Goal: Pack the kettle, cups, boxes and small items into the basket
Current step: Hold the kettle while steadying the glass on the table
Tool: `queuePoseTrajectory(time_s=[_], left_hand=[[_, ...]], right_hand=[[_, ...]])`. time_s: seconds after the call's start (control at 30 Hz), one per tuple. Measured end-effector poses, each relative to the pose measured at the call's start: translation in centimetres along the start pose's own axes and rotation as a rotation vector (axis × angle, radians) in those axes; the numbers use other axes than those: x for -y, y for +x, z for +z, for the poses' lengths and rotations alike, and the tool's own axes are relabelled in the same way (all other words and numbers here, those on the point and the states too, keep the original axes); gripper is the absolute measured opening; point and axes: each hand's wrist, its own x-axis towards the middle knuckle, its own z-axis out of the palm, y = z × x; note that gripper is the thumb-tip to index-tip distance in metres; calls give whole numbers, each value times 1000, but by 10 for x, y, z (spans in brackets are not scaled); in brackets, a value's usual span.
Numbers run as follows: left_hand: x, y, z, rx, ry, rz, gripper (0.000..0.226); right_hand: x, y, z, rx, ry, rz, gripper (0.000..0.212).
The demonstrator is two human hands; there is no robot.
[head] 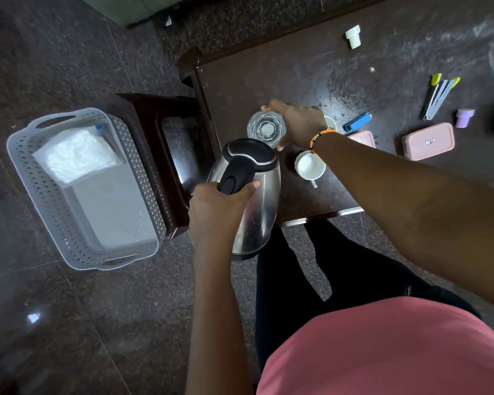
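My left hand is wrapped round the black handle of the kettle, fingers curled tight under the grip, so the steel body hangs clear of the table at the middle of the frame; I hold it by the handle because that is the one part made to take its weight. My right hand reaches over it and grips the clear glass by the rim and side, fingers closed on it, just above the kettle's lid. Taking both at once should save a trip, I judge.

Just right of the kettle stands a white cup, with a second one partly hidden behind my wrist. Further right lie a pink box, another pink box under my forearm, a blue lighter and green-tipped tongs.

The basket sits on the floor at the left of the frame, a white bag already in its far end, the near end free for the kettle.
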Motion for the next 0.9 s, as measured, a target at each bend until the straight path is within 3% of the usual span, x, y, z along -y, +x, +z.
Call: queuePoseTrajectory(time_s=[0.9], left_hand=[[-3,0,0,16,16,3,48]], right_hand=[[0,1,1,1,-16,17,83]])
